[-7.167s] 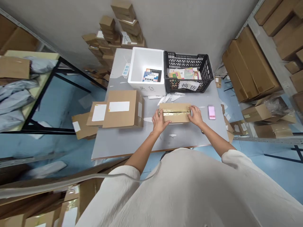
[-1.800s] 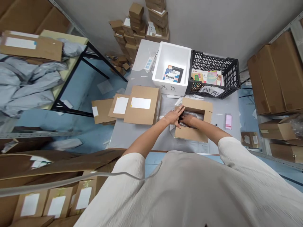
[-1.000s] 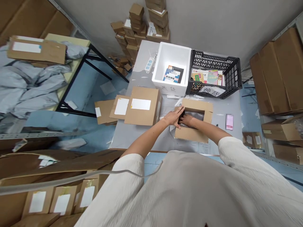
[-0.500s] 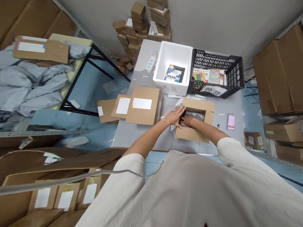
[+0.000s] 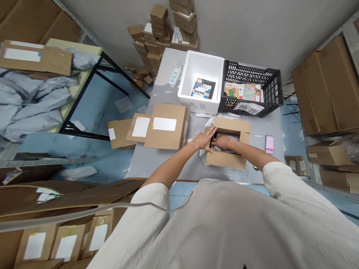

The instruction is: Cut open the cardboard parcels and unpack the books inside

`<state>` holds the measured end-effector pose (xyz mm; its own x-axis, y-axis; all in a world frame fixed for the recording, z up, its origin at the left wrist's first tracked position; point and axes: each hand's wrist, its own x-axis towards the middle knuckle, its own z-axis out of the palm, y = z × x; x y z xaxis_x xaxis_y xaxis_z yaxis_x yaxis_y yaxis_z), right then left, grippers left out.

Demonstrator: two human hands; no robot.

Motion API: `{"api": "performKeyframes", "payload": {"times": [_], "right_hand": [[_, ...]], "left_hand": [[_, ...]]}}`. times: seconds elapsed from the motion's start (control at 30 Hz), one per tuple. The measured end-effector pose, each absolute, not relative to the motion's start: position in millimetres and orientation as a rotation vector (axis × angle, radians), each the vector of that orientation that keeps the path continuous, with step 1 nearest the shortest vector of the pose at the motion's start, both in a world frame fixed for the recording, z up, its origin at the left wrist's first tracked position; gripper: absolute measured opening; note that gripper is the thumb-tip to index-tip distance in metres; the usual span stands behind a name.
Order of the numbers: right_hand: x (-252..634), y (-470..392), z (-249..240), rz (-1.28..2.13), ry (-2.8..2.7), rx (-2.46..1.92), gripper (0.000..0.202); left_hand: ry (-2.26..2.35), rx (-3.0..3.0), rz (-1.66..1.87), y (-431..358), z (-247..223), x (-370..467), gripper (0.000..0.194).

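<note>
An open cardboard box (image 5: 226, 160) lies on the grey table in front of me, its flaps folded outward. My left hand (image 5: 204, 141) holds the box at its left end, thumb toward the front side and fingers toward the back. Inside the box, at the same end, is my right hand (image 5: 223, 142), its fingers bent and closed beside a dark patch. What those fingertips grip is hidden. Clear plastic wrap (image 5: 232, 137) shows inside the box, to the right of that hand.
Behind the box stand a white foam bin (image 5: 200, 107) and a black plastic crate (image 5: 252, 109), both holding books. A closed carton (image 5: 165, 136) is to the left. A phone (image 5: 269, 144) lies right, a power strip (image 5: 174, 77) at the back. Shelves with cartons flank the table.
The whole view has shifted slightly. Both hands stay at the box's left end, and my right forearm now covers more of the table at the box's front right.
</note>
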<state>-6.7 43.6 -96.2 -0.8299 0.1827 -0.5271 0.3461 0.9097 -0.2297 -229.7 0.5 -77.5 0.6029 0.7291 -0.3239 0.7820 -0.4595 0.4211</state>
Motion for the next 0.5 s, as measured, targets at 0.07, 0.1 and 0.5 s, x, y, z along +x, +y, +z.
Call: {"api": "performKeyframes", "payload": {"times": [0.07,0.1,0.5], "right_hand": [[-9.3,41.4,-95.6,-0.424,2.551,0.369,0.06],[-11.3,39.8,-96.6,-0.417,2.546,0.365,0.057],[-30.7,33.4,-126.6,-0.475,2.408,0.407,0.058]], "left_hand": [[1.196,2.293,-0.14,0.8,-76.9,-230.1,0.175],[1.197,2.293,-0.144,0.9,-76.3,-230.1,0.175],[1.188,2.291,-0.12,-2.2,-73.4,-228.2,0.182]]}}
